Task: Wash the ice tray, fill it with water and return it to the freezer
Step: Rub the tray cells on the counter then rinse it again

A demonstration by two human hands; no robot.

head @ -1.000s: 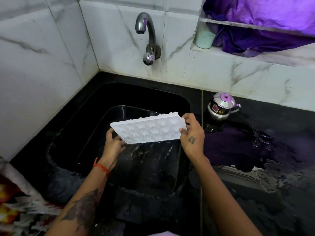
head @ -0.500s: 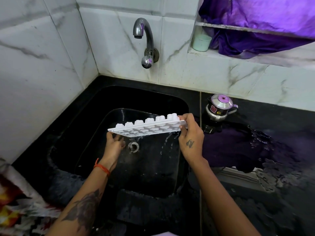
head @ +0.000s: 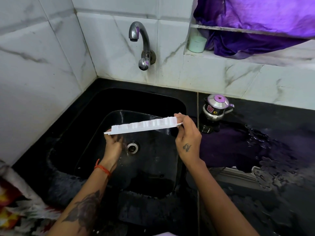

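Observation:
I hold the white plastic ice tray (head: 143,125) over the black sink (head: 95,106), nearly level and seen edge-on, its cup bottoms pointing up. My left hand (head: 113,143) grips its left end from below. My right hand (head: 186,136) pinches its right end between thumb and fingers. The steel tap (head: 141,43) juts from the tiled wall above the sink, and no water runs from it. The drain (head: 132,147) shows below the tray.
A small steel pot with a lid (head: 215,108) stands on the wet black counter (head: 255,150) right of the sink. A pale green cup (head: 196,44) and purple cloth (head: 255,23) sit on the wall ledge. A patterned cloth (head: 10,206) lies at the lower left.
The tray has rotated from tilted toward me, cups showing, to nearly flat and edge-on. Both hands kept their hold on its ends, and the falling water has stopped.

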